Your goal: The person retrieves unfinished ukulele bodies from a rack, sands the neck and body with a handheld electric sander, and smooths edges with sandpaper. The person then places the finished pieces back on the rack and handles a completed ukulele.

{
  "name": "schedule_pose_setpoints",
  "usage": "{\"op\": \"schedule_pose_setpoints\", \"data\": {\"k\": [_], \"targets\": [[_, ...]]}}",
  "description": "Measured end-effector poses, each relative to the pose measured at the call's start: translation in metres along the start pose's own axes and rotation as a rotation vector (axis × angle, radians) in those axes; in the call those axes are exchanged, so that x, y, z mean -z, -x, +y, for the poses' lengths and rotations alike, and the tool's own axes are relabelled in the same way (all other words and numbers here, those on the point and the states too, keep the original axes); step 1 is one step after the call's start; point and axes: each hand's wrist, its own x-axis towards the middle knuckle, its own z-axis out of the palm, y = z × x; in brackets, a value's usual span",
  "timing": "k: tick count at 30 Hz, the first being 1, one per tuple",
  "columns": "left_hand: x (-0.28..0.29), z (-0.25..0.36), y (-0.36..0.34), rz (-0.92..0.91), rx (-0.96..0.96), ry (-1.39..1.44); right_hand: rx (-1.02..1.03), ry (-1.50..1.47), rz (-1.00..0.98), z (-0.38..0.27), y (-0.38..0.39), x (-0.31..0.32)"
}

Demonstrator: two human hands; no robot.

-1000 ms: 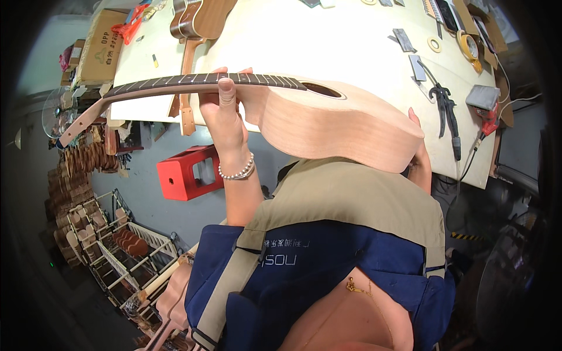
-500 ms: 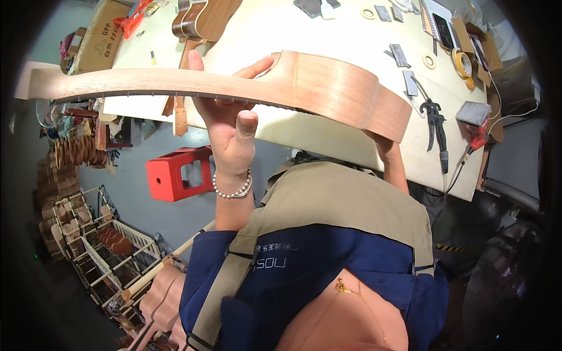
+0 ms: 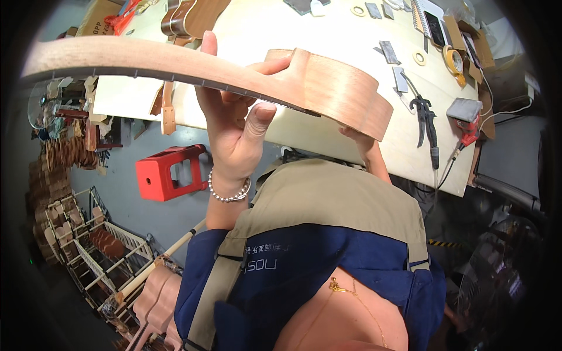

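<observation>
An unfinished pale-wood ukulele [image 3: 339, 88] is held up sideways in front of me, its neck to the left and its body to the right. The fretted side faces down towards me; the headstock end blurs at the left rim. My left hand [image 3: 234, 131], with a beaded bracelet at the wrist, is closed round the neck near the body, thumb on the near side and fingers passing behind, one sticking up above. At the lower end of the body, my right hand [image 3: 360, 140] supports the near side, its fingers partly hidden by the ukulele.
On the pale worktable [image 3: 328, 32] lie a darker ukulele [image 3: 196, 20], tape rolls [image 3: 453, 58], sanding blocks [image 3: 387, 51], a black air gun [image 3: 426, 120] and a red power sander [image 3: 468, 131]. A red stool [image 3: 158, 175] and a rack [image 3: 105, 240] with wooden parts stand left.
The ukulele's neck end has come up and nearer to the camera, while its body has shifted slightly left. Both hands keep their hold, and the whole view has moved a little.
</observation>
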Motion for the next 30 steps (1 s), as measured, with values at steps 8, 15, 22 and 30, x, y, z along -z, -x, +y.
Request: {"op": "schedule_pose_setpoints", "data": {"k": [8,15,22,30], "targets": [[-0.024,0.005,-0.019,-0.119,-0.051,-0.007,0.161,-0.228,-0.251,0.027,-0.008,0.002],[-0.032,0.007,-0.021,-0.174,-0.036,-0.042,0.144,-0.2,-0.194,0.02,-0.004,0.0],[-0.032,0.006,-0.019,-0.135,-0.04,0.0,0.064,-0.261,-0.026,0.021,0.001,0.008],[0.013,-0.024,0.003,0.4,0.125,0.002,0.05,0.207,0.133,-0.049,0.026,-0.004]]}}
